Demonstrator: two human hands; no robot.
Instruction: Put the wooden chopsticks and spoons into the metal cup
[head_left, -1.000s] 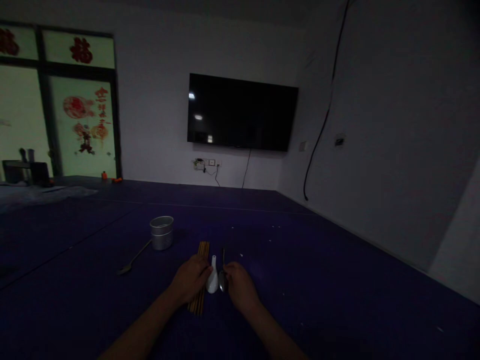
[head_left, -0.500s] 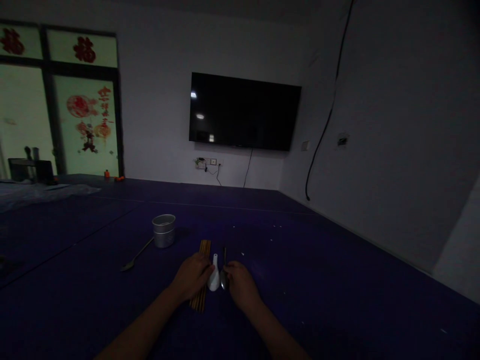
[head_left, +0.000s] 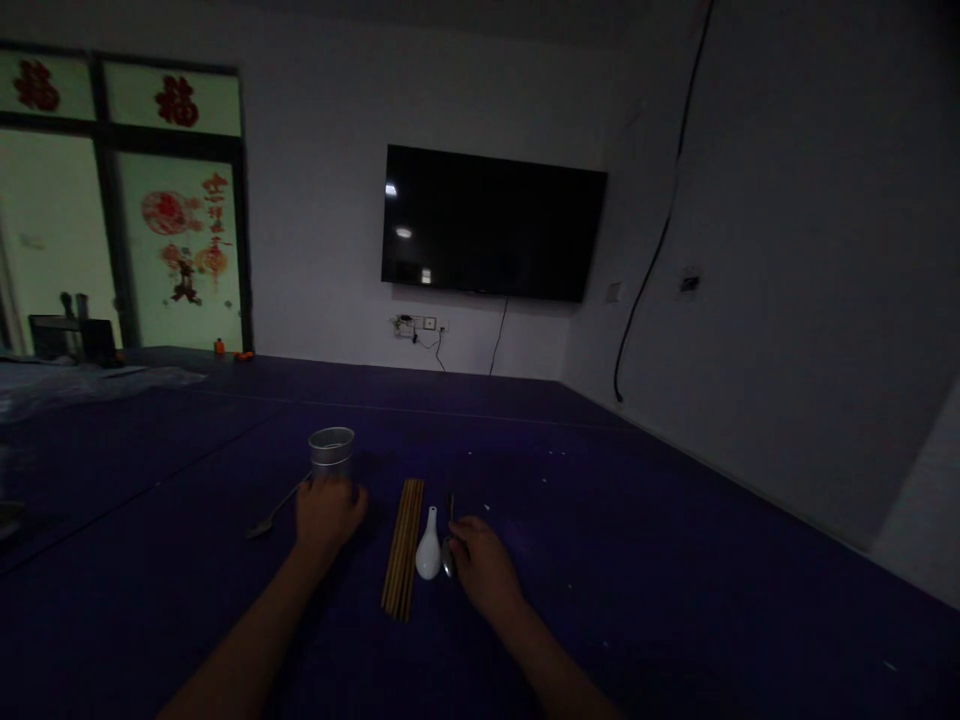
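- Change: left hand (head_left: 328,515) has moved off the wooden chopsticks (head_left: 403,550) and white ceramic spoon (head_left: 428,557) to the metal cup (head_left: 332,463). Result: chopsticks and ceramic spoon now lie untouched.
- Left hand state: covers the near side of the cup's lower part; finger closure is hidden and cannot be told.
- Right hand (head_left: 480,565) state: fingertips together, apparently pinching the neck of the metal spoon (head_left: 448,560).
- Row layout on the dark blue tabletop (head_left: 637,560), left to right: chopsticks side by side, ceramic spoon, metal spoon. All handles or tips point roughly toward the far edge; the two spoons lie just beside each other.
- Cup location: upright, left of the row and nearer the far edge.
- Long-handled metal utensil (head_left: 260,527): left of the cup, handle running toward the left hand; head type is unclear.
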